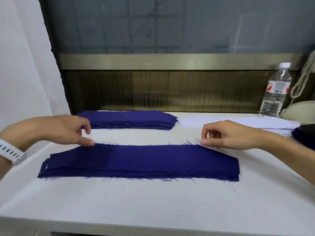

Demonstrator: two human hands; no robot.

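Curled left hand (68,132) and right hand (226,135) touch the blue stack (139,160) at far corners; grip unclear.

Stack of navy fabric strips (139,160) laid flat on white table (119,201), edges frayed. Far corners touched by thumbs of left hand (59,130) and right hand (226,135), fingers loosely curled. Second navy stack (129,119) and water bottle (276,91) set behind.

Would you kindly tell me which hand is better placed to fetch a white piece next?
Probably the right hand: it rests at the far right corner of the near navy stack, close to the white pieces. The left hand sits at the opposite corner.
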